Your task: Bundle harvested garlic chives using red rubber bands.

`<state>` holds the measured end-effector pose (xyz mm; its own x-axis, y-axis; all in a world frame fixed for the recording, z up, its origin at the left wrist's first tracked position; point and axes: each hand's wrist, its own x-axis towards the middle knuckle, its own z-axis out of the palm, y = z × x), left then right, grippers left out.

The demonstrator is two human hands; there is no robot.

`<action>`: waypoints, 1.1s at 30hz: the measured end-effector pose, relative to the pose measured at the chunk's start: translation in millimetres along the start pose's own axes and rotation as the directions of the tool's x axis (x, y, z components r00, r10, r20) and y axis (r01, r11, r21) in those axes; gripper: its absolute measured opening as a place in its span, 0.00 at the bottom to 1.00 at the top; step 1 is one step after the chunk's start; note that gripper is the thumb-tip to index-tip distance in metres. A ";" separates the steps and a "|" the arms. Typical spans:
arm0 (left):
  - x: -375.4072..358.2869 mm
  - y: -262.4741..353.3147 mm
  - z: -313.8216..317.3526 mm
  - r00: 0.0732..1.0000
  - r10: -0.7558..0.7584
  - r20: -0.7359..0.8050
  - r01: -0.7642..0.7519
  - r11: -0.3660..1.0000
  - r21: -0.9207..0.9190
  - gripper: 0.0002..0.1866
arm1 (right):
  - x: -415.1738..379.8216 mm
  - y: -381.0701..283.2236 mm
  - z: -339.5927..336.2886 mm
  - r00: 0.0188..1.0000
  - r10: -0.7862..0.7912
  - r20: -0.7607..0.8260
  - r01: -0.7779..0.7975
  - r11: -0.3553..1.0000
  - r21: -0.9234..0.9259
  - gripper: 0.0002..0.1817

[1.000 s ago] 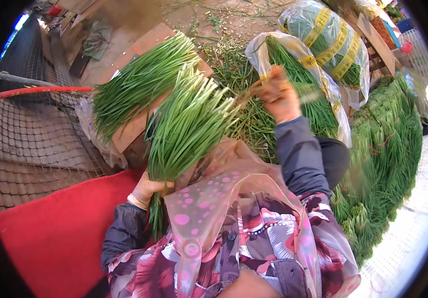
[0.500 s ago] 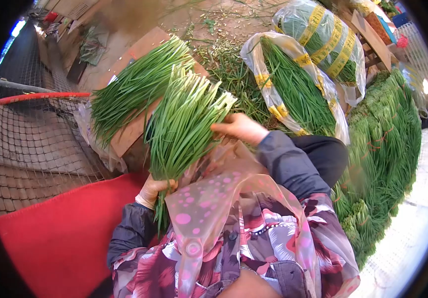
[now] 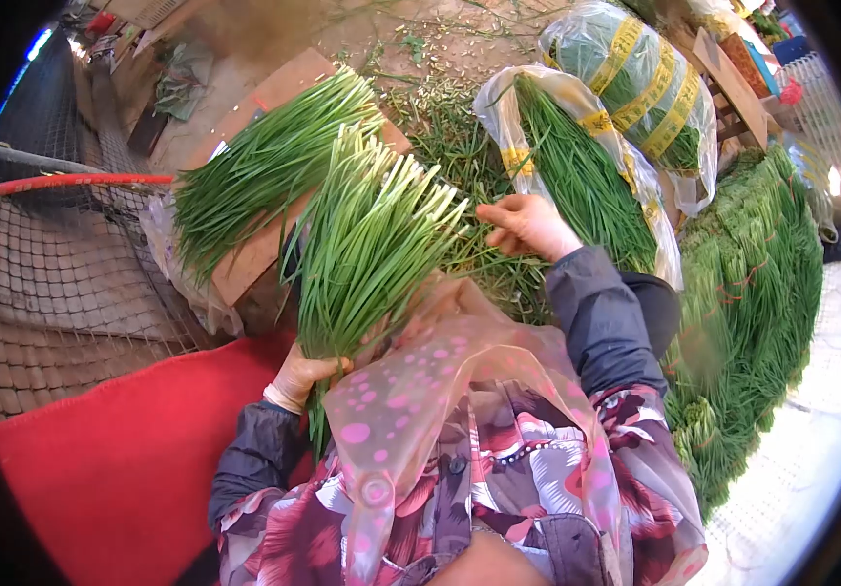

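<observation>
My left hand (image 3: 303,379) is wrapped round the lower leafy end of a fanned bunch of long green stalks (image 3: 367,249), whose pale ends point up and right. Just right of those pale ends is my right hand (image 3: 528,227), its fingers curled together in a pinch; whatever they may hold is too small to make out. Behind the held bunch, a second pile of green stalks (image 3: 274,161) lies on a brown board (image 3: 245,272). A pinkish translucent apron with dots (image 3: 401,381) covers my lap.
An open plastic bag of stalks (image 3: 587,181) and a taped, wrapped bundle (image 3: 640,83) lie at upper right. Tied bunches (image 3: 753,313) are stacked at right. Loose trimmings (image 3: 450,127) litter the ground. Netting (image 3: 69,283) and red cloth (image 3: 137,459) are at left.
My right hand has moved right, away from the pale stalk ends it was touching. My left hand still grips the bunch in about the same place.
</observation>
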<state>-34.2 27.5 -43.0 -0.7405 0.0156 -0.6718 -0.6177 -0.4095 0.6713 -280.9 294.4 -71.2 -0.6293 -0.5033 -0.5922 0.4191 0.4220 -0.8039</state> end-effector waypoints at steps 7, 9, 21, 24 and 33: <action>2.9 -23.3 6.1 0.982 0.173 -0.074 -0.170 0.984 0.047 0.33 | 24.3 20.4 62.2 0.952 0.136 0.273 -0.178 0.974 0.137 0.22; 0.9 -19.5 5.5 0.986 0.157 -0.060 -0.154 0.987 0.046 0.34 | 23.2 25.3 55.0 0.912 0.166 0.376 -0.247 0.953 0.178 0.18; -14.1 0.6 -16.5 0.998 0.037 0.052 -0.040 0.997 0.062 0.34 | 54.5 80.5 -43.2 0.960 -0.266 -0.084 0.122 0.672 -0.730 0.14; -17.7 -11.4 -40.9 1.000 0.014 0.019 -0.017 0.988 0.150 0.28 | 54.8 85.0 -78.6 0.968 0.052 -0.245 -0.251 0.186 -0.950 0.12; -10.6 -6.7 -27.9 1.000 -0.018 -0.010 0.019 0.990 0.138 0.23 | 25.1 -12.4 65.4 0.682 -0.653 0.328 0.463 0.039 -0.885 0.11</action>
<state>-14.8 4.6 -49.1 -0.7269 0.0138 -0.6866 -0.6622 -0.2793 0.6954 -259.0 227.2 -79.8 -0.4881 -0.8667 0.1031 -0.8548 0.4508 -0.2571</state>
